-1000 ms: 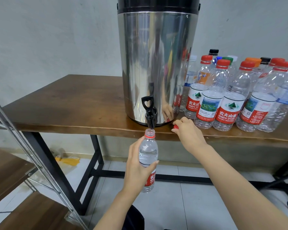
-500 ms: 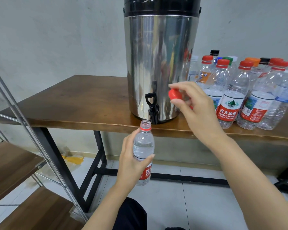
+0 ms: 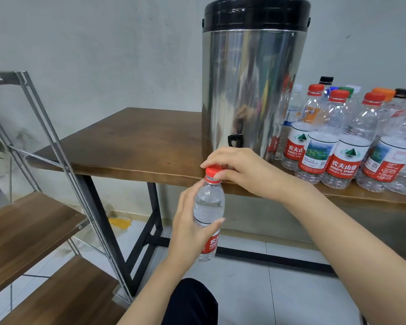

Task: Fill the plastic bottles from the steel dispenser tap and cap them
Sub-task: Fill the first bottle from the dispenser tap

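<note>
Down from mid-air beside the steel dispenser [image 3: 253, 90] half a second earlier, the right hand [image 3: 244, 172] now sits at the centre of the frame, pressing the red cap [image 3: 213, 171] onto the neck of the bottle [image 3: 209, 207]. The bottle has dropped a little lower, clear of the black tap [image 3: 235, 140].

The right-hand grip pinches the cap between thumb and curled fingers. The left hand [image 3: 190, 228] grips the bottle's middle from the left, its thumb lying across the front just above the red label.

The bottle hangs in the air in front of the desk [image 3: 138, 141] edge, touching nothing but the two hands, with water standing up to its shoulder. It is close to upright, and its long axis runs from the left-hand grip below straight up into the right-hand grip above. The cap sits directly on that line, so the tightening twist should turn about it, with the right hand working and the left hand bracing. Whether the threads have caught cannot be told.

At the right of the frame, a crowd of capped bottles [image 3: 347, 146] stands on the desk beside the dispenser. A wood-and-metal shelf [image 3: 33, 231] fills the lower left.
</note>
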